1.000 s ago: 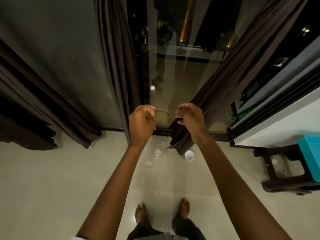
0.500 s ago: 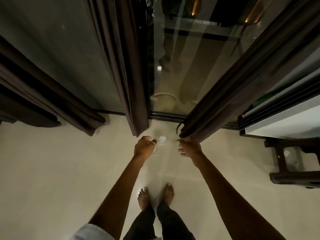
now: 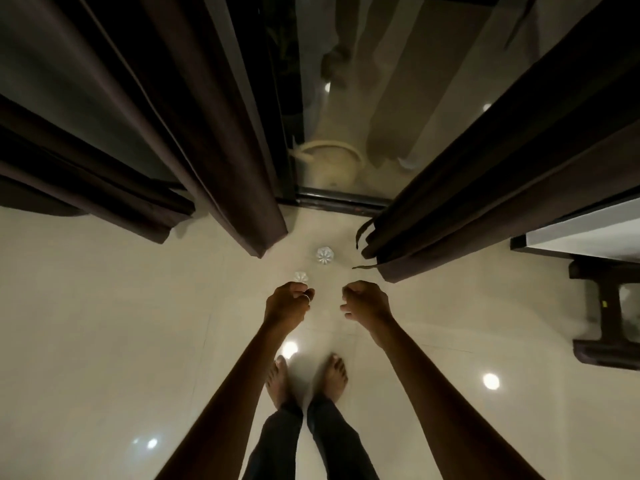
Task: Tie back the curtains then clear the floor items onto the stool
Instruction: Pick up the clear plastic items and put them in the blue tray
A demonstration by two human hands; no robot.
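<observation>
Dark brown curtains hang in front of the glass door: one panel left of centre [image 3: 225,150], one on the right [image 3: 485,188] with a thin tie strap [image 3: 363,233] dangling at its lower edge. Two small clear glass items lie on the pale floor, one [image 3: 325,255] between the curtain hems and one [image 3: 300,276] just beyond my left hand. My left hand [image 3: 289,306] and my right hand [image 3: 367,303] hover side by side above the floor, fingers curled in, with nothing visible in either. The dark stool [image 3: 606,317] stands at the right edge.
Another dark curtain [image 3: 86,174] bunches at the far left. A pale bucket [image 3: 329,164] shows behind the glass. My bare feet [image 3: 308,379] stand on the glossy tiles below my hands. A white ledge [image 3: 588,233] juts in above the stool.
Both hands have dropped from the curtain edges to low over the floor, and my right hand has left the right curtain. The view has tilted down; the white cup is out of sight.
</observation>
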